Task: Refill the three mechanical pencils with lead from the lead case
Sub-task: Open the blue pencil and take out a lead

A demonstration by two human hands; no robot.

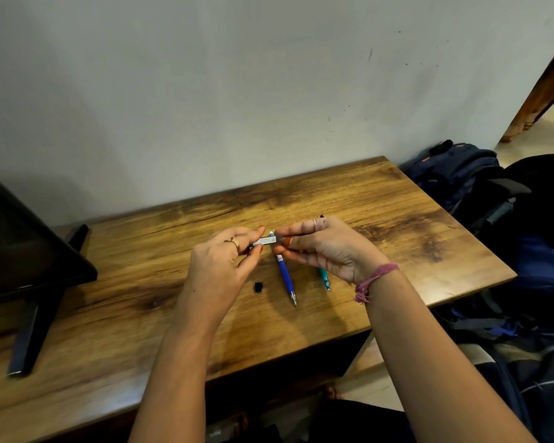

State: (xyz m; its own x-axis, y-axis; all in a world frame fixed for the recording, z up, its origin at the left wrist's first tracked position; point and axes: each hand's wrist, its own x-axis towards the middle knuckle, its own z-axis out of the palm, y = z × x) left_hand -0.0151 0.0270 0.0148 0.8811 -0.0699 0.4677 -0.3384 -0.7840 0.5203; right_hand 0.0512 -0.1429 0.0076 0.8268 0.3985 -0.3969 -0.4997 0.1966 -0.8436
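Overhead, left hand [219,260] pinching one lead case [265,240], right hand [320,247] pinching its end; two pencils [286,276] below.

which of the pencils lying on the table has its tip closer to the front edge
The blue pencil: its tip reaches nearer the front edge than the teal pencil, which lies partly under the right hand.

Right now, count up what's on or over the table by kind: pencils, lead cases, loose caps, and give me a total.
Mechanical pencils: 3, the blue pencil and teal pencil lying on the table, and a pencil in the right hand
Lead case, in the left hand: 1
Small black cap: 1
Total: 5
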